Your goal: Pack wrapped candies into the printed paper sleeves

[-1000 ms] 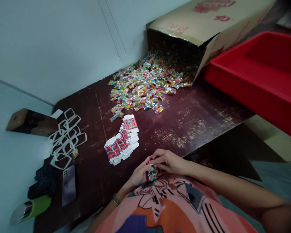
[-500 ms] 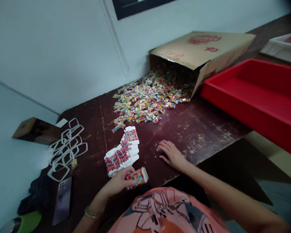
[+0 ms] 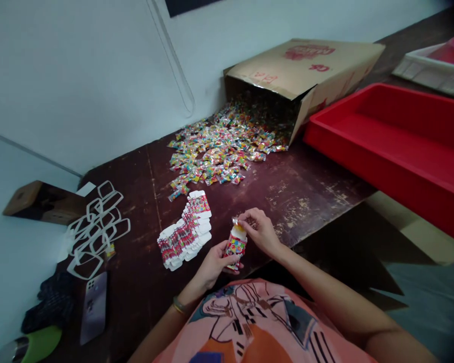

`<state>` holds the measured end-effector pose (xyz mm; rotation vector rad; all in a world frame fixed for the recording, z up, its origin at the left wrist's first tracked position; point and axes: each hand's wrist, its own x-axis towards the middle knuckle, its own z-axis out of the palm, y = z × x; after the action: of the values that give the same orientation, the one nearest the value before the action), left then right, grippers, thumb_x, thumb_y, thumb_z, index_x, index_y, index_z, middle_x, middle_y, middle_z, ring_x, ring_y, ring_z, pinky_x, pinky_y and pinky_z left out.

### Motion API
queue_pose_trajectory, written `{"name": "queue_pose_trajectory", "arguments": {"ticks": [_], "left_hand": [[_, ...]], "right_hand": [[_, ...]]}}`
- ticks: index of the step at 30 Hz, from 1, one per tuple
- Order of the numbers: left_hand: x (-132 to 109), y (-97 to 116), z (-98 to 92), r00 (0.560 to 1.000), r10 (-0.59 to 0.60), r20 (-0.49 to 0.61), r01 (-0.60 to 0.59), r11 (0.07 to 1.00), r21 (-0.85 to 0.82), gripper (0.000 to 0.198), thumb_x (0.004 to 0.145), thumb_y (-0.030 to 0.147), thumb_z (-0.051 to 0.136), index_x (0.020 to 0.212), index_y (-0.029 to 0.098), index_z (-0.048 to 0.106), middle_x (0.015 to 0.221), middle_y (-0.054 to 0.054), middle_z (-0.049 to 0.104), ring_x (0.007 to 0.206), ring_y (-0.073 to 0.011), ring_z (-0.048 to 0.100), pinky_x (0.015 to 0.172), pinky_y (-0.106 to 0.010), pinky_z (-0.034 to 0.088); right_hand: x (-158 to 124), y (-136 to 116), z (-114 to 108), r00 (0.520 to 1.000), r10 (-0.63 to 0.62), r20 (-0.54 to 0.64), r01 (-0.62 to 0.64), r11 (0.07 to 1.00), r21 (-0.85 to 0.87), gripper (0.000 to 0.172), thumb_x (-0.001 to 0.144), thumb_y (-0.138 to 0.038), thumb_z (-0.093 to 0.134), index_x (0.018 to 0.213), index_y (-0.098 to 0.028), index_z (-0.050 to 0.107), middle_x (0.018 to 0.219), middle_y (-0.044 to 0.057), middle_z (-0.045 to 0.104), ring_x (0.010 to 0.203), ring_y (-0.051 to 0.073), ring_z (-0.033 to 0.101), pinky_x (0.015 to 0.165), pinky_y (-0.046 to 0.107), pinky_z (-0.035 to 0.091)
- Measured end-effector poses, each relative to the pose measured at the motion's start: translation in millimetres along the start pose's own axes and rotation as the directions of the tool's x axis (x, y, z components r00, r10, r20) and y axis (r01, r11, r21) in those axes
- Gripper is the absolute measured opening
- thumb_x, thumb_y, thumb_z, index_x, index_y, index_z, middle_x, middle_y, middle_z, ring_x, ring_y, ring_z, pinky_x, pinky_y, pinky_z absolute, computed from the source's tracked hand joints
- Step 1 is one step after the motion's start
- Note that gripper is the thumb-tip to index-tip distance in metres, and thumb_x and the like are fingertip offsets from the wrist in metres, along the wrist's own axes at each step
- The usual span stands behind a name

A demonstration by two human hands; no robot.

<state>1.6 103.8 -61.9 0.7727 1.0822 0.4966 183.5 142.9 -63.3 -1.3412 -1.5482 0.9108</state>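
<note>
My left hand (image 3: 216, 264) is closed around a small red printed candy box (image 3: 235, 248), its top end open and tilted away from me. Just above that opening, my right hand (image 3: 261, 229) pinches a small clear candy packet (image 3: 236, 222) with something yellow in it. Whether the packet is partly inside the box I cannot tell. To the left lies a fanned stack of flat red-and-white boxes (image 3: 185, 232). Beyond it spreads a heap of wrapped candy packets (image 3: 215, 151), spilling from a large cardboard carton (image 3: 298, 65) on its side.
A red tray (image 3: 382, 151) overhangs the table's right edge, with a white crate (image 3: 435, 68) behind. At left are a small brown box (image 3: 49, 201), white loops (image 3: 100, 227), a phone (image 3: 94, 307), dark cloth (image 3: 47, 305) and a green object (image 3: 43, 345).
My left hand has moved right and turned the box opening upward. My right hand has come off the tabletop to the box's open end, with a candy packet now visible in its fingers.
</note>
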Motion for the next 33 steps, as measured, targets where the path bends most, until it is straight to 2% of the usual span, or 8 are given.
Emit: {"name": "queue_pose_trajectory", "arguments": {"ticks": [10,14,18,20,22,25,30,33], "left_hand": [[2.1,-14.7,1.5,0.994,0.074,-0.077,-0.072,0.997,0.02,0.051,0.07,0.044,0.072,0.111,0.018,0.056,0.091,-0.004,0.063,0.072,-0.0162,0.061,0.056,-0.026,0.054],[6.5,-13.8,5.0,0.993,-0.011,-0.119,0.0,0.996,-0.086,0.063,0.08,0.067,0.044,0.102,0.011,0.063,0.081,-0.009,0.066,0.065,-0.0177,0.061,0.052,-0.027,0.049],[9.0,-14.9,8.1,0.999,-0.038,-0.003,0.037,0.989,-0.145,0.05,0.081,0.056,0.05,0.091,0.009,0.066,0.078,-0.009,0.067,0.06,-0.016,0.059,0.053,-0.027,0.047],[9.8,-17.9,8.6,0.999,-0.037,0.037,0.042,0.991,-0.124,0.034,0.074,0.042,0.062,0.088,0.01,0.065,0.074,-0.007,0.066,0.059,-0.0159,0.059,0.053,-0.027,0.046],[10.0,-20.4,8.8,0.998,-0.039,0.049,0.045,0.992,-0.122,0.029,0.068,0.032,0.067,0.089,0.012,0.062,0.071,-0.005,0.065,0.057,-0.0166,0.06,0.051,-0.027,0.046],[8.1,-19.5,8.9,0.995,-0.054,0.083,0.072,0.97,-0.233,0.04,0.076,0.048,0.058,0.094,0.012,0.061,0.072,-0.006,0.064,0.058,-0.0179,0.06,0.05,-0.028,0.046],[5.7,-19.9,6.5,0.993,-0.085,0.077,0.103,0.958,-0.266,0.053,0.083,0.057,0.041,0.088,0.009,0.065,0.066,-0.008,0.063,0.054,-0.0161,0.056,0.051,-0.027,0.044],[8.1,-27.4,2.0,0.997,-0.051,0.051,0.06,0.981,-0.182,0.037,0.078,0.043,0.051,0.083,0.009,0.066,0.065,-0.007,0.064,0.055,-0.0159,0.055,0.055,-0.028,0.043]], "right_hand": [[-27.2,0.5,-2.1,0.945,-0.126,0.301,0.167,0.979,-0.116,0.022,0.09,-0.033,0.052,0.085,-0.023,0.07,0.123,0.008,0.054,0.113,0.026,0.045,0.098,0.047,0.03],[-30.0,3.4,-0.9,0.967,0.125,0.222,-0.177,0.957,0.228,0.017,0.086,-0.036,0.056,0.09,-0.021,0.062,0.099,0.007,0.059,0.086,0.018,0.056,0.077,0.034,0.048],[-28.4,14.8,10.2,0.818,0.305,0.488,-0.549,0.667,0.503,0.037,0.069,-0.037,0.072,0.097,-0.02,0.054,0.083,-0.001,0.06,0.06,0.011,0.054,0.048,0.02,0.045],[-24.8,18.4,13.6,0.778,0.299,0.552,-0.581,0.675,0.454,0.035,0.068,-0.036,0.072,0.094,-0.018,0.058,0.076,-0.001,0.061,0.055,0.009,0.053,0.046,0.019,0.043],[-19.2,18.9,13.8,0.792,0.282,0.541,-0.523,0.772,0.363,0.028,0.07,-0.036,0.07,0.089,-0.016,0.063,0.072,-0.001,0.061,0.052,0.009,0.051,0.046,0.02,0.043],[-10.4,15.3,9.1,0.801,0.256,0.541,-0.454,0.849,0.271,0.027,0.071,-0.036,0.069,0.087,-0.014,0.069,0.072,0.0,0.062,0.052,0.008,0.049,0.046,0.02,0.041],[-9.7,12.4,2.8,0.658,0.224,0.719,-0.607,0.723,0.33,0.035,0.072,-0.038,0.069,0.096,-0.013,0.069,0.074,0.0,0.065,0.052,0.008,0.05,0.052,0.022,0.044],[-16.8,12.6,4.3,0.696,0.224,0.682,-0.551,0.776,0.307,0.031,0.073,-0.031,0.068,0.1,-0.015,0.069,0.083,0.003,0.066,0.059,0.01,0.054,0.057,0.023,0.046]]}}
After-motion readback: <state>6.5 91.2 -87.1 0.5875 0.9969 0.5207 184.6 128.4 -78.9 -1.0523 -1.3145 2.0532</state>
